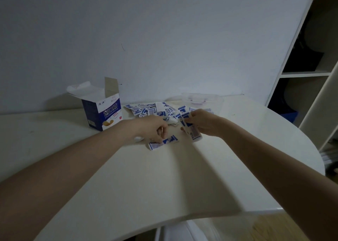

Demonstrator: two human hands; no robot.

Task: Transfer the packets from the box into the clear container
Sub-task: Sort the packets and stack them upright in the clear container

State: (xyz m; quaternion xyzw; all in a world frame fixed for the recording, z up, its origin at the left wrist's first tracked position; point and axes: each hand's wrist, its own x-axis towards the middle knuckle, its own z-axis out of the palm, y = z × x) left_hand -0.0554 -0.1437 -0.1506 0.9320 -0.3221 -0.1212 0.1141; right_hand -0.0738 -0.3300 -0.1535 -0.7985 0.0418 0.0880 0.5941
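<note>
Your blue-and-white cardboard box point(101, 110) stands open at the table's left, small blue-and-white paper packets point(155, 110) heaped beside it, the clear plastic container point(202, 98) just behind them

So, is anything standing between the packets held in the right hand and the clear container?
Nothing solid does. The right hand holds a stack of blue-and-white packets; only the loose pile of packets spreads on the white table before the clear plastic container.

Head-worn view, forward-down over table point(164, 185)
</note>
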